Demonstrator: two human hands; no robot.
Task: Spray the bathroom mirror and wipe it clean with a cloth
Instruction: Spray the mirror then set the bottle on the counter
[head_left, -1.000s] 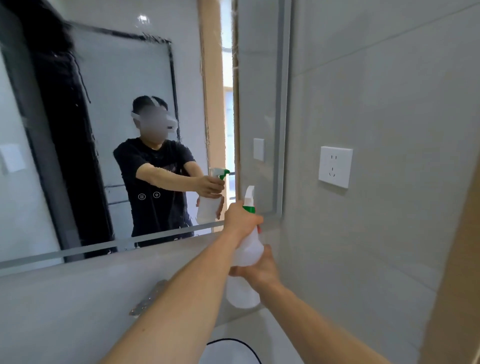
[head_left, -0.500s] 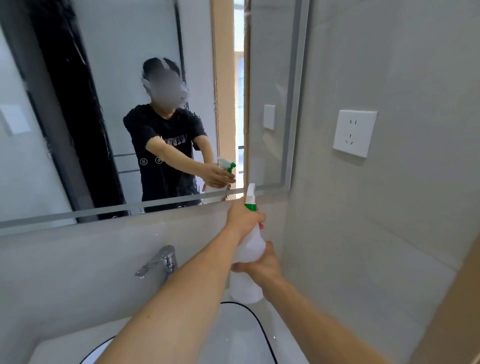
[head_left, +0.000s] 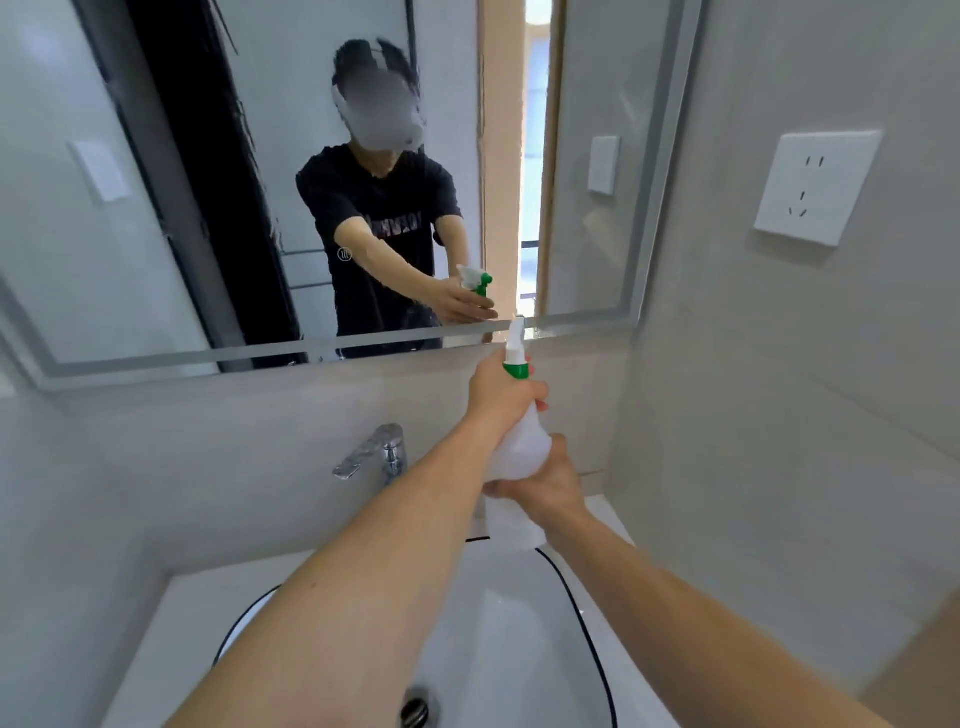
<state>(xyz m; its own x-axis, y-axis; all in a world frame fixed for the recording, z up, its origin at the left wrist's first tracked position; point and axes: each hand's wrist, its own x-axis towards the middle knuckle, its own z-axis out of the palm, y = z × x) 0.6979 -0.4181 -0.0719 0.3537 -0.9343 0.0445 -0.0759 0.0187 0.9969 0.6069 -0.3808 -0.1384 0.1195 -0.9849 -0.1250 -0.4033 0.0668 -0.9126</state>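
Spray bottle (head_left: 519, 441) contents unclear, left hand (head_left: 501, 397) fingers wrapping neck, right hand (head_left: 545, 483) gripping body, facing mirror (head_left: 156, 182)

Spray bottle (head_left: 519, 447): translucent white plastic body, green collar, white trigger head. Held upright with a slight lean, centre right of the frame, nozzle pointing toward the lower edge of the mirror. Its neck is gripped by the left hand (head_left: 501, 395); its lower body is gripped by the right hand (head_left: 545, 483).

Mirror (head_left: 156, 156): large wall-mounted rectangular panel with a frosted border strip, filling the upper left and upper centre of the frame. The glass shows streaks and fine droplets near the centre and reflects the person holding the bottle.

Cloth: not visible in this view.
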